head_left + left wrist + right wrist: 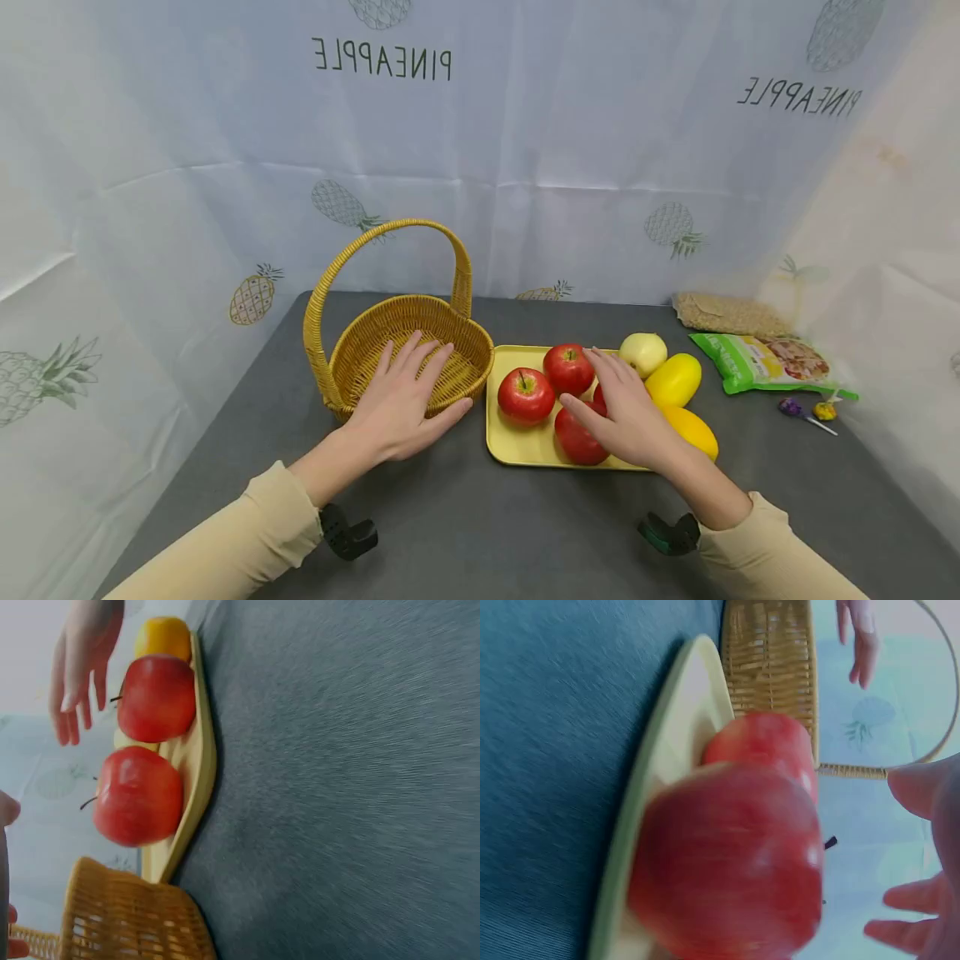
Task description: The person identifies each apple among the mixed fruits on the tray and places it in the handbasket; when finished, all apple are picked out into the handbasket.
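My left hand (407, 403), fingers straight and spread, hovers over the near side of a yellow wicker basket (480, 379) with a tall arched handle. Fingers and thumb of my right hand (628, 417) are extended above a pale yellow tray (504, 450), holding nothing. On that tray lie several red apples (526, 397); one is mostly hidden under the right hand. A pale onion (643, 353) and two smooth yellow fruits (674, 381) sit at its right end. In the right wrist view, a large apple (731, 859) is close below the right hand.
Behind the tray's right end lie a bag of grain-like pieces (729, 315) and a green food packet (776, 364). Two lollipops (791, 407) rest nearer on the grey table (480, 533). A white pineapple-print curtain (555, 150) hangs around the back and sides.
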`<action>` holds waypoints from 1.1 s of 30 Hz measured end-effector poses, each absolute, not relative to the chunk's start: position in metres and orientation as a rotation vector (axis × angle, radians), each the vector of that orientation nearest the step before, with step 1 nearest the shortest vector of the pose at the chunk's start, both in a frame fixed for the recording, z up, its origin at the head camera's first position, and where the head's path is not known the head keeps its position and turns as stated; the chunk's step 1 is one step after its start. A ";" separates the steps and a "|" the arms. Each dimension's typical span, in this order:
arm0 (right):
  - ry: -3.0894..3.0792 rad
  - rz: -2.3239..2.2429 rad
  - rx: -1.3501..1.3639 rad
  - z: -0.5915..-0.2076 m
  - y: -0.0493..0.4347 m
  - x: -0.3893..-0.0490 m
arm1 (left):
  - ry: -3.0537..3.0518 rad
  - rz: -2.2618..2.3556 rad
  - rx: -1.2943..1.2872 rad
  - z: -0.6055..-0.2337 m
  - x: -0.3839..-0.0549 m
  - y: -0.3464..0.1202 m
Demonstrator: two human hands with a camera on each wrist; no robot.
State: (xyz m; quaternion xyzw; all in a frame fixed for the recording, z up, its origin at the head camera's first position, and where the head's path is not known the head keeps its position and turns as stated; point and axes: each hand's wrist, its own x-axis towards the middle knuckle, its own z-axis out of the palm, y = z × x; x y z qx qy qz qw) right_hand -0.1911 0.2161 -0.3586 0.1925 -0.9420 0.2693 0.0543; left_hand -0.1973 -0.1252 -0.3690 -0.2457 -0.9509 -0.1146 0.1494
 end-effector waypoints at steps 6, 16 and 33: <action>-2.774 0.922 0.591 -0.359 0.224 -0.173 | -2.536 -0.475 -0.808 -0.372 -0.183 -0.144; -2.751 0.835 0.495 -0.367 0.239 -0.159 | -2.317 -0.782 -0.704 -0.390 -0.164 -0.176; -2.815 0.835 0.439 -0.383 0.232 -0.156 | -2.368 -1.310 -0.293 -0.425 -0.171 -0.249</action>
